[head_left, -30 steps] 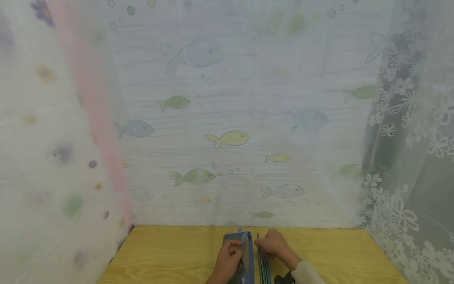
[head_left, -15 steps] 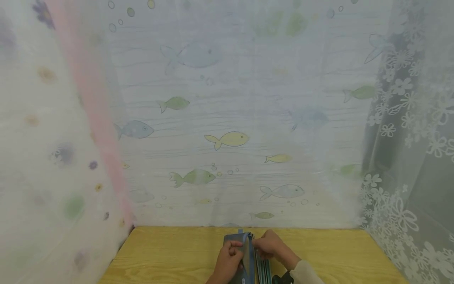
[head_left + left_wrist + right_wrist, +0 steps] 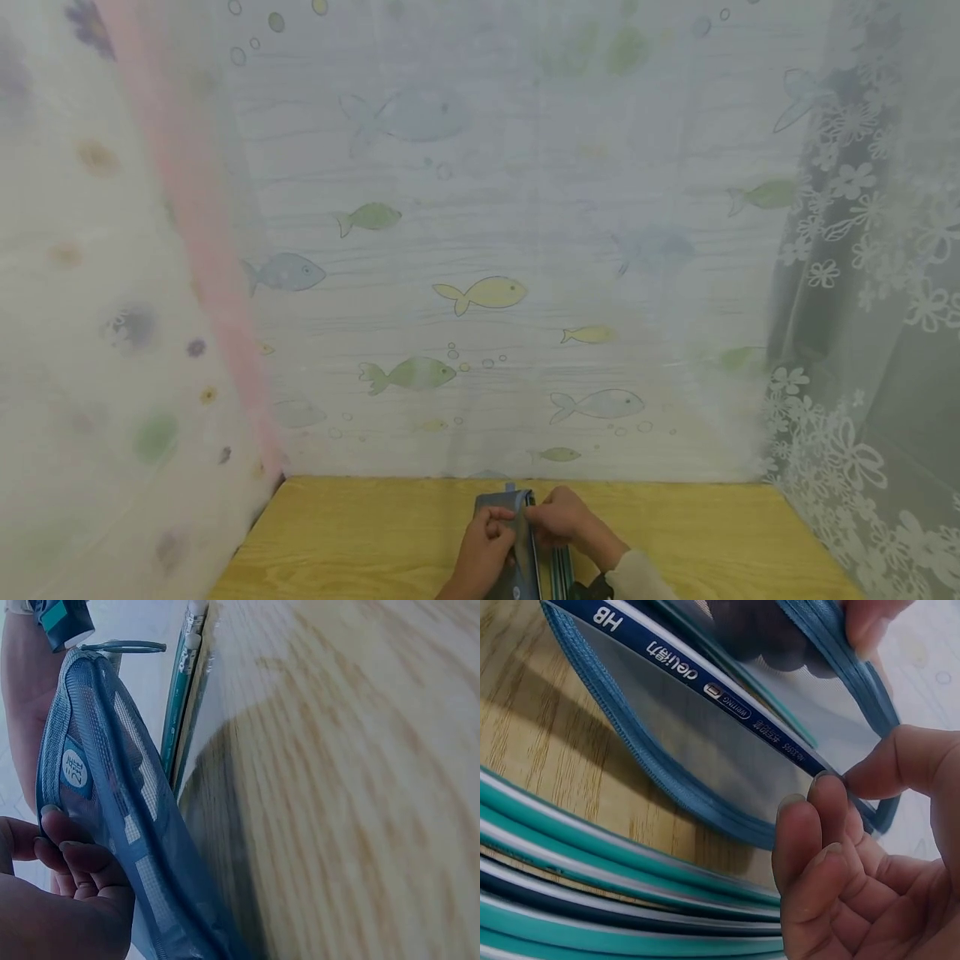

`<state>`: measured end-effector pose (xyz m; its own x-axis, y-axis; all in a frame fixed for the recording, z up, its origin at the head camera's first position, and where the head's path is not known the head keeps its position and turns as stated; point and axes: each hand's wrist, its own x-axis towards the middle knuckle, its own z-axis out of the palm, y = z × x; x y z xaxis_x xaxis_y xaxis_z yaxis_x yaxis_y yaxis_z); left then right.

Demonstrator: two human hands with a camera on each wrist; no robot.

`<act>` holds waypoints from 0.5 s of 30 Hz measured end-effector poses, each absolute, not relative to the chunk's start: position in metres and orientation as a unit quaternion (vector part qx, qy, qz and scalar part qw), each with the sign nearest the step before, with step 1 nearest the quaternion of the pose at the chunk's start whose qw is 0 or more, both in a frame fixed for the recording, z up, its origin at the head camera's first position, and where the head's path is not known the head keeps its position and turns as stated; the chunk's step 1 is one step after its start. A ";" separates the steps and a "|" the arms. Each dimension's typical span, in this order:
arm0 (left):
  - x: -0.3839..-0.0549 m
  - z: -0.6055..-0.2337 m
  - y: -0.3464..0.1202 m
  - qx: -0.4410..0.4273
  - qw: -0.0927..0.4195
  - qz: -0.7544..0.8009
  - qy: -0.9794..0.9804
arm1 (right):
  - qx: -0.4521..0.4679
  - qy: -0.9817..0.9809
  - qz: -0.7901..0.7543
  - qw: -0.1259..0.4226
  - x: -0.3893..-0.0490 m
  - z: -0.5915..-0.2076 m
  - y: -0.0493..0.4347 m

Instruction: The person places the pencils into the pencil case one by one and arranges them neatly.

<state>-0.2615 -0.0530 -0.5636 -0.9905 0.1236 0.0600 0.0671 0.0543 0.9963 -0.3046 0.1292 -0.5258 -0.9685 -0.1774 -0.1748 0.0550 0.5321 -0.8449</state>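
Note:
A blue mesh zip pencil case (image 3: 112, 750) lies unzipped on the table, with a small label on its side. My left hand (image 3: 483, 546) pinches one edge of its opening between thumb and fingers. The right hand (image 3: 562, 518) pinches a dark blue HB pencil (image 3: 686, 669) near one end, thumb against fingertips. That pencil lies within the zip-edged opening in the right wrist view. A green pencil (image 3: 784, 712) shows behind it, also within the opening. Beside the case, under the right hand, lie several green and dark pencils (image 3: 630, 859) in a row.
The wooden table (image 3: 360, 533) reaches back to a pale curtain printed with fish (image 3: 487, 292). A sheer curtain with white flowers (image 3: 847, 450) hangs at the right. A dark object (image 3: 592, 588) sits by the right sleeve (image 3: 641, 575).
The right hand has moved left from the pencil row to the case's opening, bringing the dark blue pencil with it. My left hand keeps its hold on the case's edge.

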 end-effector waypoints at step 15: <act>-0.260 -0.564 -0.052 0.069 0.030 0.678 0.731 | -0.037 0.859 -0.491 0.142 -0.304 -0.522 0.124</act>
<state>-0.2604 -0.0523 -0.5644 -0.9886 0.1422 0.0491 0.0596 0.0701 0.9958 -0.3035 0.1243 -0.5225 -0.9571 -0.2028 -0.2070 0.0757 0.5146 -0.8541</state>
